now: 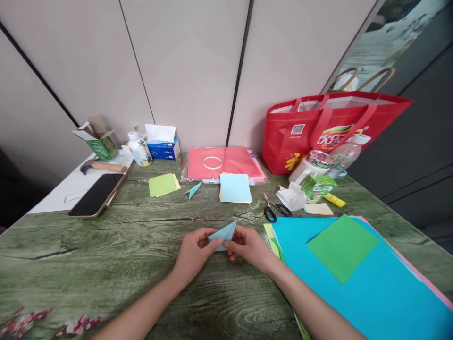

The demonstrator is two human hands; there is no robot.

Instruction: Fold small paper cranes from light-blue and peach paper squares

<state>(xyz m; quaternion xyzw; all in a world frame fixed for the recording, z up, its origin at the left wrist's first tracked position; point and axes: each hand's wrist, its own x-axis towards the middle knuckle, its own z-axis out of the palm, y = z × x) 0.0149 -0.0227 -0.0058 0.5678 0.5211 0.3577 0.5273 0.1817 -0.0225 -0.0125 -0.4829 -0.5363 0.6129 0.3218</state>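
A light blue folded paper [223, 234] with a pointed tip is pinched between both hands above the table. My left hand [196, 250] grips its left side, thumb in front and fingers behind. On the other side my right hand [249, 246] holds the lower right edge, its thumb close to the left one. Beyond the hands lie a small folded blue paper piece [193, 190] and a stack of square light blue paper [236, 188]. Yellow-green paper squares [163, 185] rest farther left.
Black-handled scissors [271, 208] and a crumpled tissue [292, 196] lie right of centre. Large blue sheets [300, 264] carry a green square [343, 248]. A red bag [283, 137] stands behind. At left are a phone [97, 194], a hammer [108, 166] and a white bottle [139, 150].
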